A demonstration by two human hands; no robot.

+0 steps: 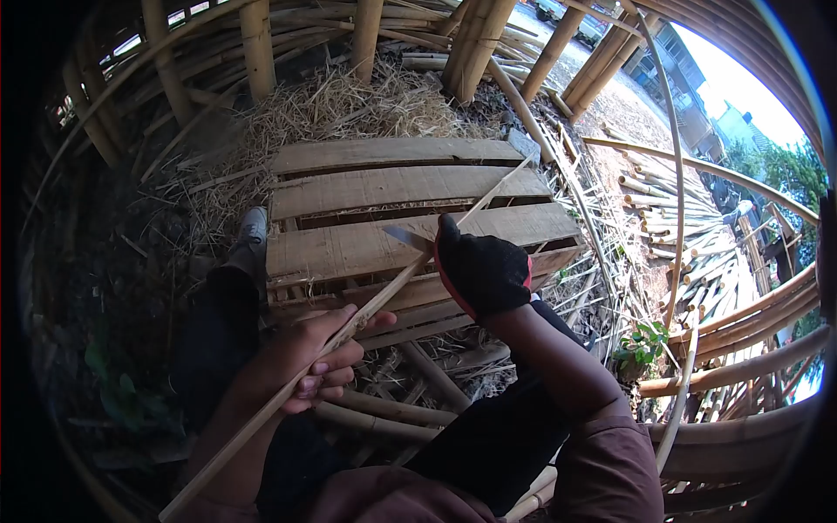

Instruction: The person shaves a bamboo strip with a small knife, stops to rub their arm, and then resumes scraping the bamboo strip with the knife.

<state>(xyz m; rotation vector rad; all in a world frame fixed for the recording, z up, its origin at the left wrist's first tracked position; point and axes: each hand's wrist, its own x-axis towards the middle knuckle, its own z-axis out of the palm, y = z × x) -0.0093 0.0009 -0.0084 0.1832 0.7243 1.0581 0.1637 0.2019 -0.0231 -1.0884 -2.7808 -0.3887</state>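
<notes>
Bamboo posts (258, 50) stand in a row behind the work spot. Outside, to the right, cut bamboo poles (697, 218) lie heaped on sunlit ground. Slatted wooden crate (349, 247) low in front of the person, gaps between its top boards. Loose straw (349, 109) heaped against its far side.

Long pale strip (390, 292), bamboo or wood, runs slantwise from lower left up to the right; far end above the crate's top boards. Right hand (482, 268), in a black-and-red glove, closed around a knife, handle hidden. Left hand (324, 359), bare, gripping the strip nearer the body, fingers curled round it. Grey shoe (253, 225) just left of the crate. Leafy green plant (642, 347) right of the right forearm. Knife blade (406, 237) points left from the glove, at the strip.
</notes>
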